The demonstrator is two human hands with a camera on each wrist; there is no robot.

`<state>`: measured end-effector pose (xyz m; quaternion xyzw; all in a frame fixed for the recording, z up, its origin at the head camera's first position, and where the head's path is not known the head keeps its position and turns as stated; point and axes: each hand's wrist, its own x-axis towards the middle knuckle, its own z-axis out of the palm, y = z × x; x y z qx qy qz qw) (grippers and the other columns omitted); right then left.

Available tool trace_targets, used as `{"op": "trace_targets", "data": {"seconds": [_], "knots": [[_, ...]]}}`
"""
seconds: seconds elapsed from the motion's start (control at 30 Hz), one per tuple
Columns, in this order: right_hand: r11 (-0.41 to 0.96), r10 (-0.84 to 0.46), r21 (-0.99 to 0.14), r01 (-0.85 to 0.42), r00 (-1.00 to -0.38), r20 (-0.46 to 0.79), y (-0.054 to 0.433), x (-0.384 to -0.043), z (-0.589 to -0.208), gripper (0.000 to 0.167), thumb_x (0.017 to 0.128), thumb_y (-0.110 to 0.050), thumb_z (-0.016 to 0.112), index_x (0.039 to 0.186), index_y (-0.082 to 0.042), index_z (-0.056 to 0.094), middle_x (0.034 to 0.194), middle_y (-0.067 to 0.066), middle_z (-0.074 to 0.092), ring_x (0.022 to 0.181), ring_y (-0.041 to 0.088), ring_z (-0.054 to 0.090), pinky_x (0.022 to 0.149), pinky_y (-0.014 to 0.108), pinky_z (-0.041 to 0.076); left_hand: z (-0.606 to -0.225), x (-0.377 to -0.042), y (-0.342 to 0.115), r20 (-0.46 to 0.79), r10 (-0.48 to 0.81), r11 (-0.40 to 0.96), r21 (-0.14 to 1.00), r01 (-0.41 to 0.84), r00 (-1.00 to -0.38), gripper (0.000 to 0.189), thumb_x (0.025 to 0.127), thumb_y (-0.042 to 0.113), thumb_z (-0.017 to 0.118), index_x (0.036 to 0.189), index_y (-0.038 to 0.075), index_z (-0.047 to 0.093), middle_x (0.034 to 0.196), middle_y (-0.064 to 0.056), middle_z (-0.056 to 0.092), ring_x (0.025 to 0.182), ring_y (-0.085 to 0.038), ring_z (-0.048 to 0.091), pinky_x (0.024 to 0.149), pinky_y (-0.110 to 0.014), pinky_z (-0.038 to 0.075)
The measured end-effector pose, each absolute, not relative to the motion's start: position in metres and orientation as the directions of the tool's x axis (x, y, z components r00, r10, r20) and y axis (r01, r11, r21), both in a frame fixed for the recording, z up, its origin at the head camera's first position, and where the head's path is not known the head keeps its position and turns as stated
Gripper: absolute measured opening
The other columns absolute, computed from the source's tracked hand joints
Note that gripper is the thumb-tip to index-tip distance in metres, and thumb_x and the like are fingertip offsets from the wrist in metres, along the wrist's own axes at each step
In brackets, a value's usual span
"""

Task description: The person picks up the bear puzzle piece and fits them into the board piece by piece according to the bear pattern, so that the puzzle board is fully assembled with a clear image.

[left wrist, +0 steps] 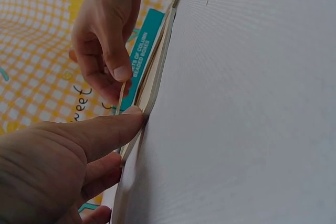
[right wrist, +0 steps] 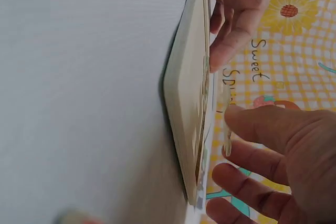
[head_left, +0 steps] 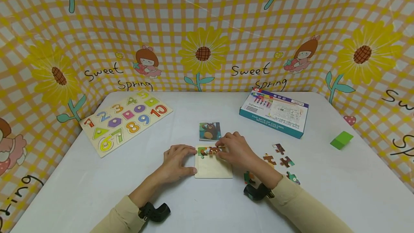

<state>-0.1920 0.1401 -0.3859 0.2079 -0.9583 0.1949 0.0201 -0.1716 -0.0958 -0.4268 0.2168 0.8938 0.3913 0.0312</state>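
Note:
My right hand [head_left: 236, 150] pinches a thin brown jigsaw piece [right wrist: 227, 129] between thumb and fingers, tilted above the board's upper right part. The pale wooden puzzle board [head_left: 213, 168] lies in front of me, its lower part bare. Green and white puzzle pieces [head_left: 202, 152] sit in the board's upper left corner. At the board's left edge, my left hand [head_left: 176, 163] rests with thumb and fingers spread apart, touching the rim. In the left wrist view its thumb [left wrist: 113, 129] lies against that edge. Just beyond the board is a bear picture card [head_left: 210, 131].
Several loose jigsaw pieces [head_left: 286, 161] lie right of the board, some partly behind my right forearm. A number puzzle board [head_left: 108, 125] is at the back left. At the back right stand a teal-edged box [head_left: 275, 112] and a green block [head_left: 341, 140]. Checked cloth [head_left: 207, 17] walls surround the table.

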Motion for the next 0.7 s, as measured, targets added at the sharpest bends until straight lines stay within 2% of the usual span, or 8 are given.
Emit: {"op": "trace_targets", "data": {"seconds": [0.27,0.7], "knots": [[0.838,-0.374,-0.402,-0.369,-0.925,0.068,0.1373,-0.1987,-0.3896,0.026,0.079,-0.023,0.074,0.101,-0.011,0.071,0.096,0.004,0.062,0.093,0.021,0.046,0.080,0.037,0.040,-0.4263,-0.1717,-0.0950,0.109,0.402,0.604,0.715,0.353,-0.909,0.049,0.074,0.020,0.077,0.119,0.013,0.060,0.131,-0.005,0.054,0.128,-0.030,0.032,0.102,-0.054,0.015],[0.839,-0.378,-0.403,-0.367,-0.924,0.053,0.1359,-0.2020,-0.3945,0.024,0.079,-0.024,0.075,0.100,-0.013,0.071,0.093,0.002,0.060,0.090,0.019,0.045,0.076,0.031,0.038,-0.4263,-0.1712,-0.0941,0.103,0.394,0.607,0.717,0.343,-0.913,0.049,0.073,0.019,0.077,0.118,0.013,0.061,0.130,-0.005,0.054,0.128,-0.030,0.032,0.102,-0.054,0.015]]}}
